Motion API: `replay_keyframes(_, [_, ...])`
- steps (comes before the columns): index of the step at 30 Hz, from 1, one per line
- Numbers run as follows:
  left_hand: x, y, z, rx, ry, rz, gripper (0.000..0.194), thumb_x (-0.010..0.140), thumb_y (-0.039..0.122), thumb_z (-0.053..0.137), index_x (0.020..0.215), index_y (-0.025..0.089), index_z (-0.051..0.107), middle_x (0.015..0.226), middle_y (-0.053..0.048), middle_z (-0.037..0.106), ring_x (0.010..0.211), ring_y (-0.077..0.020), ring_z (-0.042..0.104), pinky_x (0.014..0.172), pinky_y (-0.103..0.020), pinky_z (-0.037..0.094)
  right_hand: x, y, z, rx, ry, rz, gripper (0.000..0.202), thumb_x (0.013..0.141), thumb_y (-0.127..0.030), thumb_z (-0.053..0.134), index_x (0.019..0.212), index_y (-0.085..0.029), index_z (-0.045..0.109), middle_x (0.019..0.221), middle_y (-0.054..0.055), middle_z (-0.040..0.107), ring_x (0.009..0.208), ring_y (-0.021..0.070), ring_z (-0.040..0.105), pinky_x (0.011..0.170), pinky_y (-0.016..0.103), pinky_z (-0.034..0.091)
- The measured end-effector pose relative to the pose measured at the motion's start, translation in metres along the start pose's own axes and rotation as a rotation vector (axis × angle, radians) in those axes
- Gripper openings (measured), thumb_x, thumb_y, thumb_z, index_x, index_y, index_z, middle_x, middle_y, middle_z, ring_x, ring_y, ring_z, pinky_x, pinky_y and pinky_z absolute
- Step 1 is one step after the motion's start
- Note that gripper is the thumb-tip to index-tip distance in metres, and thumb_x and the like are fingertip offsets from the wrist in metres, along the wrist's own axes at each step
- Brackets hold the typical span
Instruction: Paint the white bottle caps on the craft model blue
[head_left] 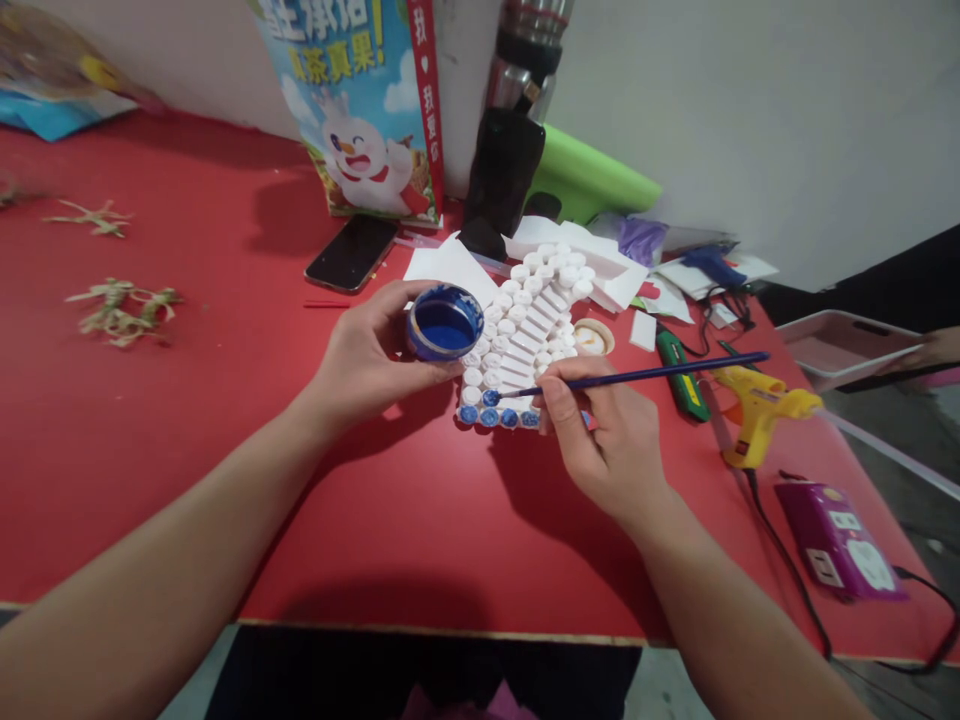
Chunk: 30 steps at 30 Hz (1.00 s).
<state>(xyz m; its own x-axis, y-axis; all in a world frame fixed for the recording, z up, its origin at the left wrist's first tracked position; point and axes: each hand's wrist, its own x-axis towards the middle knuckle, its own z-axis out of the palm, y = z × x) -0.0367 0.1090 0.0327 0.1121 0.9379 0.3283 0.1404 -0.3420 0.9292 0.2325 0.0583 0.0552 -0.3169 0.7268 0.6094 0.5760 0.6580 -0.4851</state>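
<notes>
My left hand [375, 355] grips a small round jar of blue paint [445, 322], tilted so that its open mouth faces me. In my right hand [600, 430] is a thin dark-blue paintbrush [667, 372], pinched near its bristles. The brush tip meets a disc in the second row of a white craft model [517, 330], built of many small round pieces with a strip of steps up its middle. Blue covers several discs along the model's front row. Part of the front right is hidden behind my right hand.
A phone [351, 254], a cartoon paper bag [367, 120] and white paper scraps stand or lie behind. Rightward are a green utility knife [681, 375], a yellow glue gun [765, 410] and a purple power socket box [840, 540] with cables. Dried woven pieces [124, 312] lie left.
</notes>
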Motion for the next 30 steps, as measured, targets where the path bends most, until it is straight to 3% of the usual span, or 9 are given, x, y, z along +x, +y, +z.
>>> replay_keyframes(22, [0.0011,-0.0009,-0.0001,-0.006,-0.005,0.002,0.070,0.073,0.038,0.109,0.134,0.023,0.079,0.135,-0.012,0.086,0.127,-0.0366,0.082,0.107,-0.050,0.071,-0.0016,0.0015,0.0056,0.008,0.054,0.012,0.012,0.120,-0.025,0.059,0.110,-0.027,0.065,0.079,-0.002,0.074,0.064,0.0175,0.073,0.061,0.034,0.055])
replay_keyframes(30, [-0.0003,-0.0008,0.0003,0.008,-0.006,0.005,0.071,0.074,0.038,0.108,0.137,0.023,0.079,0.137,-0.013,0.085,0.128,-0.0372,0.082,0.107,-0.049,0.071,-0.0029,0.0036,0.0076,0.016,0.048,0.052,0.015,0.122,-0.032,0.057,0.110,-0.027,0.066,0.080,-0.001,0.076,0.063,0.0178,0.074,0.060,0.034,0.056])
